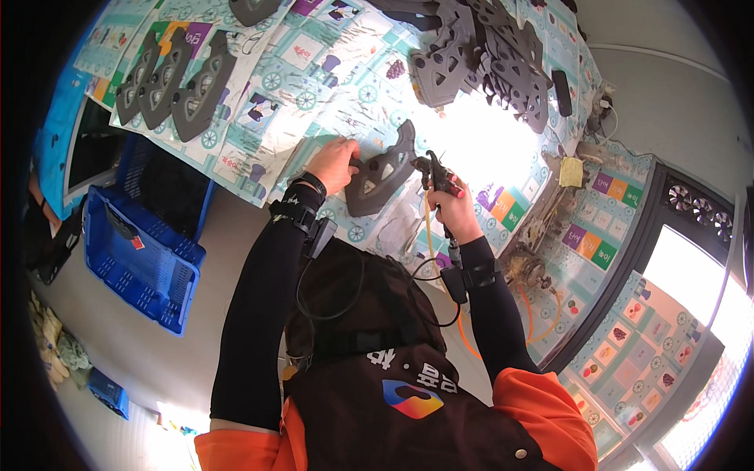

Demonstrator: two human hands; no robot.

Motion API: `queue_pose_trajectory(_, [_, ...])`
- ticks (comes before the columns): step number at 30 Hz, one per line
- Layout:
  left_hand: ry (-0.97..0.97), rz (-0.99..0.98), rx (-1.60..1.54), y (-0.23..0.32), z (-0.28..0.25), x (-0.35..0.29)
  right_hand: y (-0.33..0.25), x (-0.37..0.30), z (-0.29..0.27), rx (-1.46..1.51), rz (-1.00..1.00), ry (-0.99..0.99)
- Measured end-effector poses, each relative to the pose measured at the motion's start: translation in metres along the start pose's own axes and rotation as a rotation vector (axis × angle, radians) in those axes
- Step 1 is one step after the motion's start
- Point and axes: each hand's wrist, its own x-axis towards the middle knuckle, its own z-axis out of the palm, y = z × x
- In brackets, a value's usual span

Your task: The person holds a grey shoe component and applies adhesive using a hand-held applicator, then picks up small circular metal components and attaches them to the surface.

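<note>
A curved dark grey plastic part with cut-out windows point(364, 203) lies on the patterned table covering. My left hand point(334, 165) pinches its left edge with closed fingers. My right hand point(457, 210) is wrapped around a small dark spray gun point(437, 174), with a yellowish hose point(429, 224) running down from it. The gun's front end is just right of the part, apart from it as far as I can see. Bright glare whitens the table beyond the gun.
Several similar grey parts point(192, 118) lie in a row at the far left. A heap of them point(440, 85) sits at the back right, beside a small black object point(561, 93). A blue crate point(141, 275) stands left, below the table. Hoses point(469, 341) hang at right.
</note>
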Motion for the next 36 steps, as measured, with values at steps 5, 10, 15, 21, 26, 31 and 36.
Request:
queue_pose_trajectory(5, [-0.007, 0.0, -0.008, 0.0, 0.0, 0.0, -0.014, 0.0, 0.002, 0.077, 0.104, -0.011])
queue_pose_trajectory(10, [-0.009, -0.007, -0.027, 0.001, 0.0, 0.0, -0.005, 0.003, 0.007, -0.088, -0.132, -0.026])
queue_pose_trajectory(15, [-0.046, -0.048, -0.012, 0.005, -0.002, 0.003, 0.011, 0.007, 0.006, -0.093, -0.262, -0.047])
queue_pose_trajectory(21, [0.006, 0.009, -0.009, 0.0, -0.001, 0.0, -0.005, 0.002, 0.01, -0.065, -0.098, -0.059])
queue_pose_trajectory(26, [-0.025, -0.018, -0.031, 0.002, -0.002, 0.001, -0.026, -0.008, 0.011, -0.01, 0.177, -0.042])
queue_pose_trajectory(31, [-0.036, -0.024, -0.034, 0.002, -0.002, 0.002, -0.022, -0.014, 0.011, 0.016, 0.225, -0.034])
queue_pose_trajectory(36, [0.019, 0.041, -0.016, -0.004, 0.001, 0.0, -0.019, -0.013, 0.016, 0.039, 0.22, -0.041])
